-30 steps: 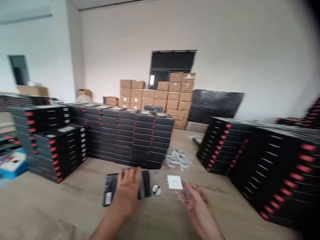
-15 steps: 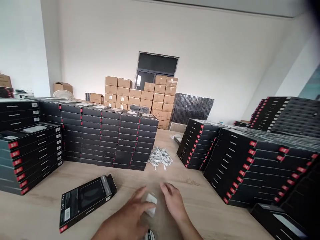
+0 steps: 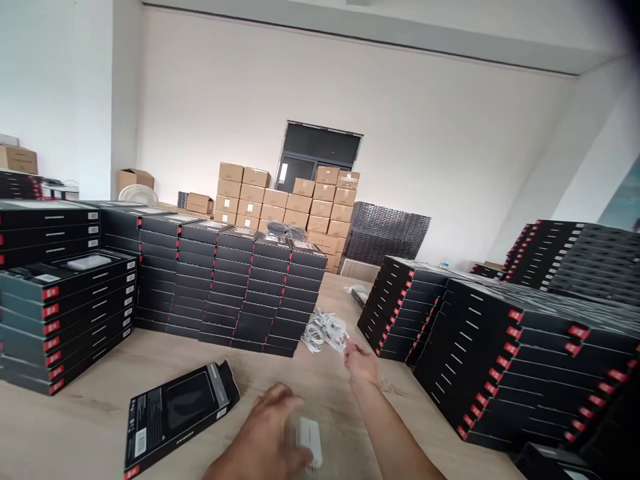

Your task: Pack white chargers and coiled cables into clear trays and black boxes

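My left hand [image 3: 267, 433] is over the near table, smeared by motion, its fingers spread apart. A small white block like a power adapter [image 3: 311, 440] stands at its right, with the thumb across the lower edge. My right hand [image 3: 361, 363] reaches forward, fingertips pinched at the near right of a tangle of white cables [image 3: 325, 328]; a cable end seems to be between them. Left of my left hand lies a black product box [image 3: 180, 417], its far-right flap raised.
Stacked black boxes form a wall [image 3: 235, 293] behind and at the left [image 3: 90, 320]. More stacks [image 3: 480, 360] rise on the right. A white item [image 3: 90, 261] lies atop the left stack. Brown cartons [image 3: 285, 207] and a dark stack of trays [image 3: 387, 230] stand farther back.
My right hand has moved forward to the white cables and closed its fingertips there. My left hand stays beside the white block, which sits a little nearer. The view has tilted up slightly.
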{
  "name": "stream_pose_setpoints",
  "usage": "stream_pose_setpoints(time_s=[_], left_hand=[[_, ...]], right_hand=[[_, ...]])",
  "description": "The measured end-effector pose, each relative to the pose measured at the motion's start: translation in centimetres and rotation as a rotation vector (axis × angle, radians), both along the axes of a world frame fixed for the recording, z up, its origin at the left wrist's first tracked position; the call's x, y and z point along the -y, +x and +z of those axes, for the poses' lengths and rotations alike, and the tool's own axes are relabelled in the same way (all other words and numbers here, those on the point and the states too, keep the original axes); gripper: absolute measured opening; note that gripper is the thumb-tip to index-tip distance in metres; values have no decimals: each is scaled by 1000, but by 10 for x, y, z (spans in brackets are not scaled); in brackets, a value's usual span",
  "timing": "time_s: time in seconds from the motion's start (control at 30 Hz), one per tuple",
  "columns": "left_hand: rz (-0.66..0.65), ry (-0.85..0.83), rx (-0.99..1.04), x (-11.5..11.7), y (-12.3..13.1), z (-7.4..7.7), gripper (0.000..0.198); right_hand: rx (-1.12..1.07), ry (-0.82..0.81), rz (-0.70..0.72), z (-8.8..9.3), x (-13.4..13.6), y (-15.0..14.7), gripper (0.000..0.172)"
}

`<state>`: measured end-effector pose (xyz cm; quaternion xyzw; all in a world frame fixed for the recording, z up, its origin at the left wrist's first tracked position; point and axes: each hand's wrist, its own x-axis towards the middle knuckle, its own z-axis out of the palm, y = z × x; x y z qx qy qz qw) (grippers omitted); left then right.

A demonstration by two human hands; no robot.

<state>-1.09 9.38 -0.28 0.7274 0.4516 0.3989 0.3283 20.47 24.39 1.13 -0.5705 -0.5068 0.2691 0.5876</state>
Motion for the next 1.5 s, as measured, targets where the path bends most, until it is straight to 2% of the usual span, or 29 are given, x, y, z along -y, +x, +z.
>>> stream_pose_setpoints(time_s=[0.1,0.17,0.23,0.3,0.33,0.4,0.5,0.53,0.6,0.67,0.73,0.8,0.87,1.0,1.13,1.23,1.3,1.5], left_hand=[[105,-156,344,-3,0,7,41],[88,-367,617,-4,-2,12,55],[7,-578,845,-5,-6,15,67],[-41,-662,956,-5,-10,18,65],[-39,-655,970,-4,-12,18,59],[-6,-586,954,-4,-11,18,50],[13,-437,895,-2,-6,18,44],[1,-393,865,0,-4,18,41],[-64,-338,813,4,1,19,38],[-172,-334,806,8,6,21,37],[-273,-360,865,12,10,22,38],[-308,-406,963,14,14,21,34],[-283,-476,1033,14,16,20,25],[-210,-667,1068,12,17,15,22],[-185,-758,1075,13,18,11,22],[-179,-771,1025,13,19,9,21],[-174,-753,997,13,20,8,20],[-102,-665,922,11,25,5,17]], right_hand=[[3,65,-25,13,40,6,44],[74,124,41,17,75,3,40],[266,216,250,19,106,-4,30],[435,260,454,18,128,-13,24],[468,260,505,17,134,-17,24],[390,229,484,13,139,-23,23],[12,78,408,5,137,-30,40],[-126,8,429,3,137,-33,48],[-338,-107,568,0,140,-42,57],[-478,-163,725,-1,145,-52,56],[-592,-177,781,1,150,-61,48],[-696,-181,715,5,151,-66,39],[-766,-177,624,8,151,-65,35],[-819,-213,551,10,149,-59,34],[-841,-223,518,8,148,-59,31],[-795,-247,459,7,147,-61,28],[-768,-249,450,7,147,-62,32],[-590,-147,554,5,157,-66,45]])
